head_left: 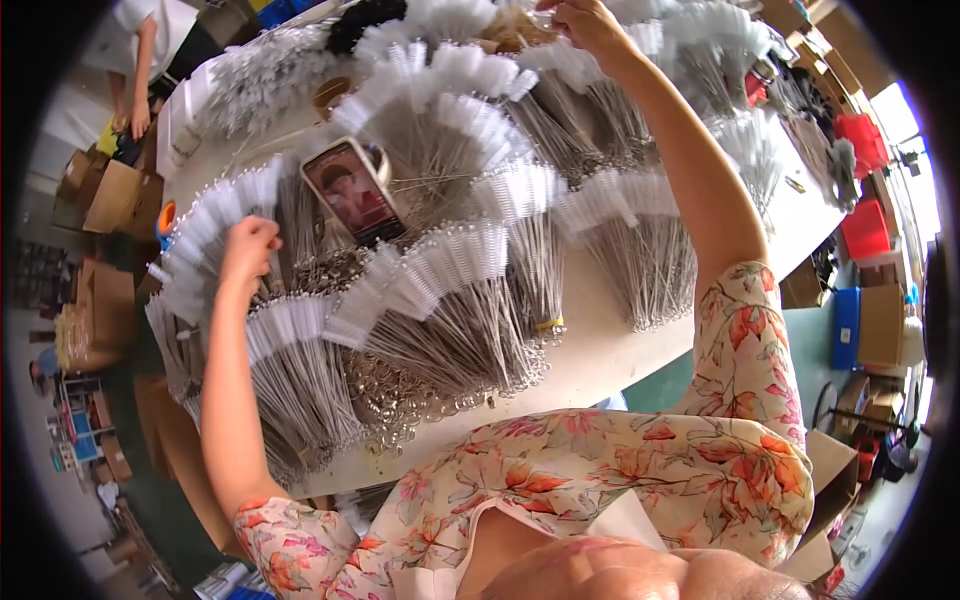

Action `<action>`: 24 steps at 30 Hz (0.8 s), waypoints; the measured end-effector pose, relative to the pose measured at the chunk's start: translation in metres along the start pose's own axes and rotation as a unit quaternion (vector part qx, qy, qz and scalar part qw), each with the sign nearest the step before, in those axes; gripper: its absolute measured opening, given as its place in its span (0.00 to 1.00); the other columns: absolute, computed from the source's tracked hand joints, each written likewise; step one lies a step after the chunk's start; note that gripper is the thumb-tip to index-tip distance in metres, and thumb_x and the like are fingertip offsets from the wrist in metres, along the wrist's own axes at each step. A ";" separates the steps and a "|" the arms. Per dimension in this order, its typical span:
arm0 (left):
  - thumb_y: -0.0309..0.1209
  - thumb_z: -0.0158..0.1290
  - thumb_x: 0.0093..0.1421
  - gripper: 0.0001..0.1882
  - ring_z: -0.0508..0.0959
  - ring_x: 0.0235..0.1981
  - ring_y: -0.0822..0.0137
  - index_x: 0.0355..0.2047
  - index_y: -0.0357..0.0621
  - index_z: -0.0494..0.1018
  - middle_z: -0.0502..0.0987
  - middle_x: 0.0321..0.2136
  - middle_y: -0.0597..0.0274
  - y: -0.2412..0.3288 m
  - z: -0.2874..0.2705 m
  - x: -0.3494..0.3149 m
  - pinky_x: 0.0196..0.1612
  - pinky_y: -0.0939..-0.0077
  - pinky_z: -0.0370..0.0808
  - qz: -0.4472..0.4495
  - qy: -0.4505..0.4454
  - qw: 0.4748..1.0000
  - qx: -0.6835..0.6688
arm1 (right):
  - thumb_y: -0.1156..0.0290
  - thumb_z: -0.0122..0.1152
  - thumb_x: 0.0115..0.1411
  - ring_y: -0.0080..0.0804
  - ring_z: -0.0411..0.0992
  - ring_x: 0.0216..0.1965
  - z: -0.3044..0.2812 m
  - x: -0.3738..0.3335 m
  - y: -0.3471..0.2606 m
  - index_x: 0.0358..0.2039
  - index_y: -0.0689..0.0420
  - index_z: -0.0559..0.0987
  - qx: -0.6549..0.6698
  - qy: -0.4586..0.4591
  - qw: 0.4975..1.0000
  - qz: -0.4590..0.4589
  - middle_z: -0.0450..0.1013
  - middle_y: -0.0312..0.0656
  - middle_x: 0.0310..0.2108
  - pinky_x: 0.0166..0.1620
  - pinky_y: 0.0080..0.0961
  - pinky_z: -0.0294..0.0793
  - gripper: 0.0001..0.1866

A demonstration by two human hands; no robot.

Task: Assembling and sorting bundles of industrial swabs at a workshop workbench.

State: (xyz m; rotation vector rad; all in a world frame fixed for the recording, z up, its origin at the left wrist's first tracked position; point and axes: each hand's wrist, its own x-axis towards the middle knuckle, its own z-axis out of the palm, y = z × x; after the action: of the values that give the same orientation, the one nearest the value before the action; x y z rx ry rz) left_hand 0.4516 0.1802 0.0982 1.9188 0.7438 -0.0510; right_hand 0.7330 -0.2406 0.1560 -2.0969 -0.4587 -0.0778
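Bundles of wire-handled cleaning brushes with white bristle heads cover a pale table [590, 350]. My left hand [248, 252] is closed at the left, among a row of brushes [205, 235]; whatever its curled fingers hold is hidden. My right arm stretches across to the far side, where my right hand [592, 24] has its fingers drawn together over white brush heads near a brown clump [515, 30]. What lies in those fingers is too small to make out. Between my arms, fanned brushes [440, 285] lie with their looped wire ends [400, 405] toward me.
A phone [352, 190] with a lit screen leans among the brushes. A roll of brown tape [330, 95] lies behind it. Cardboard boxes [105, 300] stand at the left; red bins [862, 145] and a blue bin [846, 325] are at the right. Another person's hand [138, 118] shows at far left.
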 end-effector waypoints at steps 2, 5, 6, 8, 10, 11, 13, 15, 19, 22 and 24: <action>0.30 0.50 0.56 0.06 0.57 0.10 0.84 0.32 0.42 0.71 0.68 0.19 0.67 0.007 -0.019 -0.014 0.09 0.90 0.50 0.056 0.005 0.990 -0.127 | 0.71 0.47 0.55 0.20 0.66 0.22 -0.015 -0.012 0.021 0.33 0.59 0.75 -0.051 0.003 0.998 -0.029 0.69 0.35 0.22 0.26 0.19 0.71 0.09; 0.32 0.48 0.59 0.13 0.58 0.13 0.85 0.44 0.41 0.69 0.67 0.23 0.68 0.020 -0.038 -0.037 0.11 0.93 0.51 0.190 0.138 0.925 -0.297 | 0.68 0.51 0.52 0.19 0.68 0.27 -0.008 -0.024 0.037 0.27 0.57 0.78 -0.023 -0.039 0.999 0.018 0.72 0.36 0.28 0.30 0.21 0.74 0.09; 0.32 0.48 0.60 0.16 0.58 0.14 0.85 0.47 0.40 0.67 0.67 0.23 0.69 0.026 -0.042 -0.048 0.12 0.93 0.52 0.220 0.142 0.900 -0.350 | 0.68 0.50 0.51 0.22 0.69 0.28 -0.006 -0.028 0.043 0.25 0.56 0.79 0.050 -0.078 0.991 0.099 0.73 0.37 0.30 0.31 0.25 0.74 0.09; 0.34 0.46 0.61 0.17 0.57 0.15 0.86 0.48 0.38 0.66 0.66 0.23 0.69 0.054 -0.023 -0.089 0.12 0.93 0.52 0.216 0.175 0.893 -0.354 | 0.66 0.50 0.51 0.32 0.71 0.29 0.007 -0.038 0.040 0.27 0.55 0.79 0.045 -0.073 0.991 0.106 0.74 0.39 0.31 0.35 0.32 0.73 0.11; 0.35 0.45 0.62 0.19 0.57 0.15 0.86 0.50 0.37 0.64 0.65 0.23 0.70 0.055 -0.020 -0.126 0.12 0.94 0.51 0.215 0.212 0.885 -0.355 | 0.62 0.51 0.49 0.43 0.72 0.31 0.015 -0.048 0.020 0.28 0.56 0.79 -0.164 -0.085 0.982 0.049 0.74 0.43 0.32 0.38 0.36 0.72 0.13; 0.36 0.44 0.62 0.20 0.56 0.15 0.86 0.50 0.36 0.64 0.65 0.22 0.70 0.049 -0.021 -0.141 0.13 0.94 0.51 0.202 0.153 0.904 -0.343 | 0.60 0.56 0.44 0.46 0.72 0.35 0.022 -0.037 0.036 0.28 0.56 0.79 -0.246 -0.086 0.965 0.038 0.75 0.45 0.33 0.39 0.37 0.73 0.14; 0.37 0.42 0.63 0.21 0.56 0.15 0.86 0.51 0.35 0.63 0.64 0.22 0.70 0.033 -0.027 -0.169 0.13 0.94 0.50 0.190 0.100 0.920 -0.328 | 0.59 0.58 0.42 0.45 0.73 0.36 0.041 -0.033 0.042 0.28 0.56 0.79 -0.280 -0.096 0.954 0.056 0.75 0.45 0.33 0.39 0.36 0.73 0.16; 0.37 0.41 0.64 0.20 0.55 0.15 0.86 0.49 0.34 0.65 0.64 0.22 0.70 0.007 -0.025 -0.188 0.12 0.93 0.49 0.173 0.104 0.919 -0.339 | 0.58 0.64 0.37 0.44 0.73 0.38 0.054 -0.032 0.048 0.30 0.55 0.79 -0.309 -0.114 0.940 0.092 0.75 0.45 0.34 0.40 0.35 0.73 0.19; 0.36 0.41 0.64 0.19 0.55 0.15 0.86 0.46 0.33 0.67 0.64 0.22 0.69 -0.028 -0.026 -0.221 0.11 0.93 0.48 0.164 0.103 0.915 -0.355 | 0.55 0.69 0.33 0.41 0.74 0.34 0.056 -0.029 0.059 0.29 0.57 0.80 -0.286 -0.143 0.945 0.064 0.75 0.46 0.31 0.37 0.32 0.74 0.23; 0.36 0.42 0.63 0.18 0.55 0.15 0.86 0.44 0.33 0.69 0.64 0.22 0.68 -0.048 -0.025 -0.234 0.11 0.93 0.48 0.148 0.119 0.909 -0.371 | 0.57 0.68 0.35 0.38 0.74 0.31 0.043 -0.033 0.057 0.28 0.55 0.80 -0.206 -0.138 0.959 0.137 0.75 0.45 0.28 0.35 0.30 0.74 0.20; 0.36 0.42 0.63 0.18 0.55 0.15 0.85 0.44 0.33 0.69 0.63 0.22 0.68 -0.058 -0.026 -0.240 0.12 0.93 0.48 0.135 0.127 0.908 -0.375 | 0.59 0.68 0.36 0.36 0.74 0.29 0.036 -0.038 0.046 0.28 0.53 0.81 -0.206 -0.132 0.958 0.151 0.75 0.42 0.26 0.33 0.30 0.74 0.17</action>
State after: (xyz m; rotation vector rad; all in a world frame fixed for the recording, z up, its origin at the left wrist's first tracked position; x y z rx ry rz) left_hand 0.2208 0.1049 0.1482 1.2684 0.5427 0.5899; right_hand 0.7100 -0.2439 0.0903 -2.5800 -0.2885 0.3146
